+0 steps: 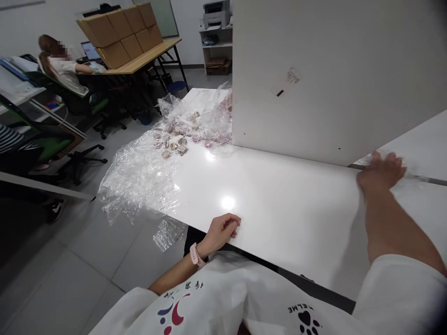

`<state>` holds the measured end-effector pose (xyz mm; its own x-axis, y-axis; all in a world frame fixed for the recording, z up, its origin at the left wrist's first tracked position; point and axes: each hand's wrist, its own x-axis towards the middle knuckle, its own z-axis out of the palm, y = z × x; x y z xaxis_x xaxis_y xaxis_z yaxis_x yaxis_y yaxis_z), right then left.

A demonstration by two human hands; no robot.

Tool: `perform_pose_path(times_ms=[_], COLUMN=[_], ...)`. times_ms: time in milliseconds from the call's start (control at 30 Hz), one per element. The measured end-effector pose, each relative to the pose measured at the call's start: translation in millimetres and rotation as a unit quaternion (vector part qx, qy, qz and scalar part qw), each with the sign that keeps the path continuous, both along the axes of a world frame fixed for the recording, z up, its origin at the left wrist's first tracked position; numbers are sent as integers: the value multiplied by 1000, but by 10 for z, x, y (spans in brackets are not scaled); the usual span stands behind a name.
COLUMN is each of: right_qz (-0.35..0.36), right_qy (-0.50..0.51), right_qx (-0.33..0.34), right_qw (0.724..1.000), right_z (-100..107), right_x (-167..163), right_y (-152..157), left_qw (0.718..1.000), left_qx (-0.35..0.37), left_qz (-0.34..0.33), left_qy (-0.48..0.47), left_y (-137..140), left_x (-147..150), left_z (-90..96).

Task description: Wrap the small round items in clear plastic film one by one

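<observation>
My left hand (223, 226) rests at the near edge of the white table (279, 200), its fingers loosely curled in and nothing visible in them. A pink band circles that wrist. Stretched far to the right, my right hand (382, 171) is by the lower corner of an upright white panel (314, 79). It is slightly blurred, its fingers bent over a clear plastic bag (414, 173) whose crinkled film shows on both sides. On the table's left part lies a heap of clear plastic bags (139, 172), with several small wrapped pink and brownish pieces (179, 146) among them.
A loose plastic bag (169, 234) hangs below the table edge at left. Cardboard boxes (122, 35) stand stacked on a wooden desk (139, 63), where a person (66, 70) sits. Another seated person shows partly at far left. A printer (216, 16) tops a shelf.
</observation>
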<state>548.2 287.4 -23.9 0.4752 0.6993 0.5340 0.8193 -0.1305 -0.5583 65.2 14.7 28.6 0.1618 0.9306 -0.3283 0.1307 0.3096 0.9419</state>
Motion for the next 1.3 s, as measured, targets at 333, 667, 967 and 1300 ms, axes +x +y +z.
perform_pose_path(times_ms=[333, 667, 967, 1300], right_qz=[8, 62, 357, 502], right_qy=[-36, 97, 650, 330], right_qx=[8, 4, -279, -91], right_qw=[999, 993, 610, 794], right_z=[-86, 2, 545, 1052], right_x=[-774, -1603, -2771, -3013], right_y=[-950, -1960, -2459, -2432], left_qw=[838, 789, 737, 878], left_qx=[299, 443, 422, 292], left_qz=[217, 124, -374, -369], left_qy=[402, 408, 373, 87], left_y=[1430, 1384, -102, -95], left_x=[-68, -232, 359, 143], left_z=[84, 340, 122, 587])
